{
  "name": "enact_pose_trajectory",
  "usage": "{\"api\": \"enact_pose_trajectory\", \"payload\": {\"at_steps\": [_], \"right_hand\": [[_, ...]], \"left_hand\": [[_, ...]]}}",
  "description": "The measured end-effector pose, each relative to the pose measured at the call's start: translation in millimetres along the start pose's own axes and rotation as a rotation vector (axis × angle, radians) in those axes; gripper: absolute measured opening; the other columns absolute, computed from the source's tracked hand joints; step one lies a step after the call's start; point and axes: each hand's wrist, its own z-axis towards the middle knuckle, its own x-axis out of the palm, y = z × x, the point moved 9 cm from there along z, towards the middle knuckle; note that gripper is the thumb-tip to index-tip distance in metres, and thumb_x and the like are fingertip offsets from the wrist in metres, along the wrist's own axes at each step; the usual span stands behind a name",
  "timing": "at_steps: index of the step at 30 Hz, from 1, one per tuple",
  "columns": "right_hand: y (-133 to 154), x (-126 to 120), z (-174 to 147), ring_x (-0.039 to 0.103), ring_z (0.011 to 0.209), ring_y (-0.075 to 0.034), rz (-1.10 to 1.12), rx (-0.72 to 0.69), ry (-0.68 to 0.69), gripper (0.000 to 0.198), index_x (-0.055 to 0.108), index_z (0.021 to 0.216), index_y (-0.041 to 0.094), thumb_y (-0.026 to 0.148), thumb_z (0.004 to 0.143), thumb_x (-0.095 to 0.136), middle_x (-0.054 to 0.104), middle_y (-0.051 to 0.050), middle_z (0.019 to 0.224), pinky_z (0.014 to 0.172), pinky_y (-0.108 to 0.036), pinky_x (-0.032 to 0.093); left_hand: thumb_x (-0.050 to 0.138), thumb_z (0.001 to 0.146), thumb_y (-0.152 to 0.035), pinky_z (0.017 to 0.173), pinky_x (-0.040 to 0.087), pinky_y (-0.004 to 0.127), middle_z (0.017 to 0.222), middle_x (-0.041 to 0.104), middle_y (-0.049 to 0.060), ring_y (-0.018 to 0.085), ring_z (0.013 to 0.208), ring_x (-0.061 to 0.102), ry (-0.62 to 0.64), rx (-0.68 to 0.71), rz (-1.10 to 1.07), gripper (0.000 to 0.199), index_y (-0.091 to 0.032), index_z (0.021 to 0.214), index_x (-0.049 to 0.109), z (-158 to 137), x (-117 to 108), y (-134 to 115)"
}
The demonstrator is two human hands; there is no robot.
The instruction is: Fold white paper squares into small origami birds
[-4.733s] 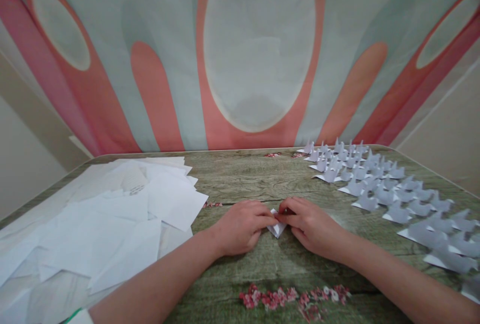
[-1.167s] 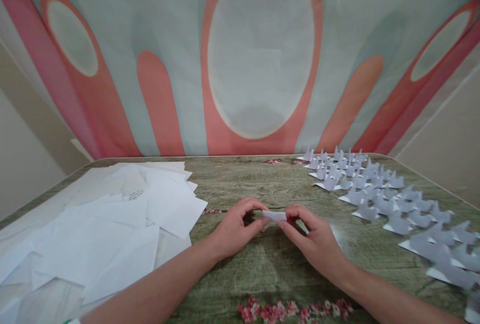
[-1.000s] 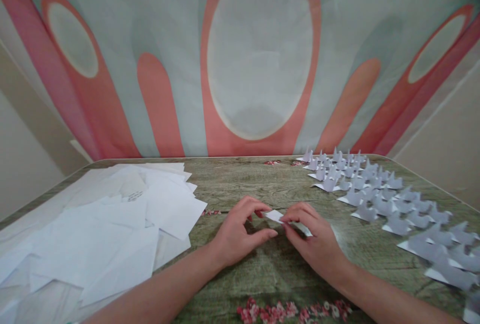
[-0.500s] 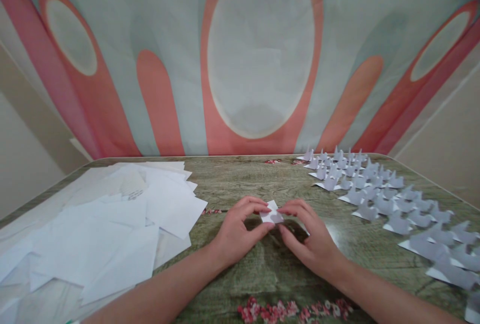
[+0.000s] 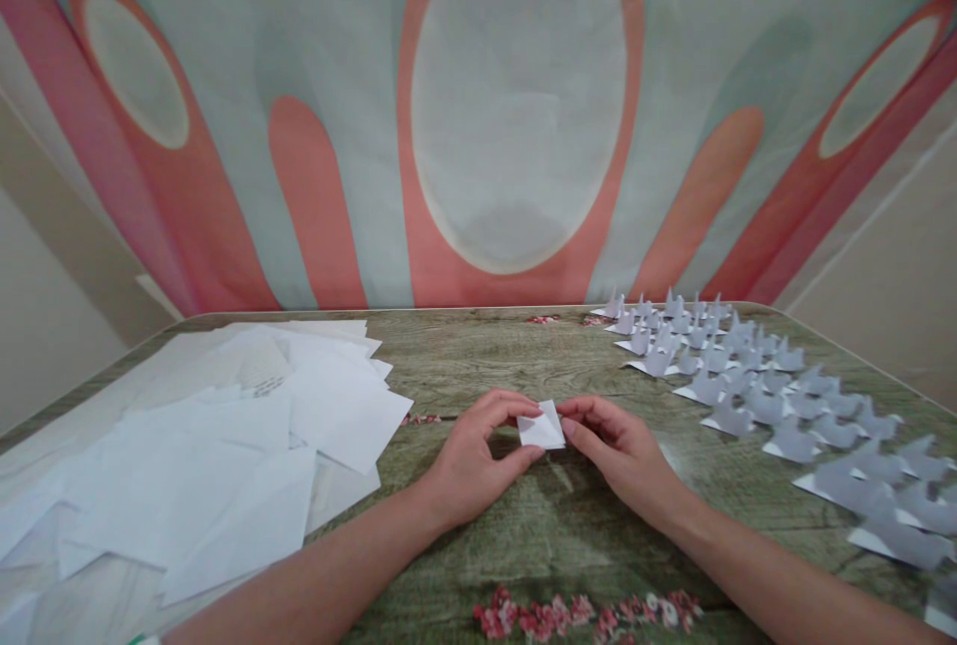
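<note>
A small folded piece of white paper (image 5: 542, 429) is at the middle of the table, between my two hands. My left hand (image 5: 478, 446) grips its left side, with the fingers at the upper edge and the thumb along the lower edge. At the right edge, my right hand (image 5: 620, 451) has thumb and forefinger pinched together on the paper. Creases and layered flaps show on the paper's face. The other fingers of my right hand curl behind and are partly hidden.
Loose white paper sheets (image 5: 209, 466) lie spread over the left side of the table (image 5: 478, 356). Rows of folded paper birds (image 5: 718, 391) stand along the right side. A printed cloth backdrop (image 5: 336, 206) hangs behind the table's far edge.
My right thumb has moved up to meet the forefinger at the paper's right edge. The paper's upper flap lies differently, showing a larger flat face. My left hand has barely moved.
</note>
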Motion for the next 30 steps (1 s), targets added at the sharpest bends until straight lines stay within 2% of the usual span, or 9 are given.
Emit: {"api": "enact_pose_trajectory", "payload": {"at_steps": [9,21,30], "right_hand": [[-3,1,1,0.055,0.071,-0.014,0.037,0.018,0.002,0.023,0.058,0.092,0.017,0.036,0.080,0.057,0.063,-0.003,0.081,0.064,-0.026,0.044],[5,-1,2,0.050,0.063,-0.011,0.000,-0.010,0.009,0.023,0.061,0.081,0.017,0.038,0.082,0.053,0.056,0.001,0.067,0.059,-0.023,0.041],[0,0,2,0.050,0.061,-0.012,-0.002,0.006,0.019,0.025,0.061,0.079,0.016,0.040,0.081,0.054,0.056,0.001,0.066,0.057,-0.023,0.041]], "left_hand": [[0.061,0.074,-0.011,0.092,0.041,0.036,0.106,0.055,0.008,0.019,0.102,0.052,0.009,0.023,0.014,0.032,-0.020,0.105,0.058,0,0,-3],[0.062,0.073,-0.007,0.092,0.040,0.033,0.106,0.055,0.007,0.018,0.102,0.051,0.032,0.072,0.026,0.034,-0.019,0.105,0.058,-1,2,-10],[0.062,0.073,-0.008,0.090,0.041,0.034,0.106,0.056,0.008,0.019,0.101,0.051,0.047,0.076,0.034,0.034,-0.020,0.104,0.058,-1,2,-12]]}}
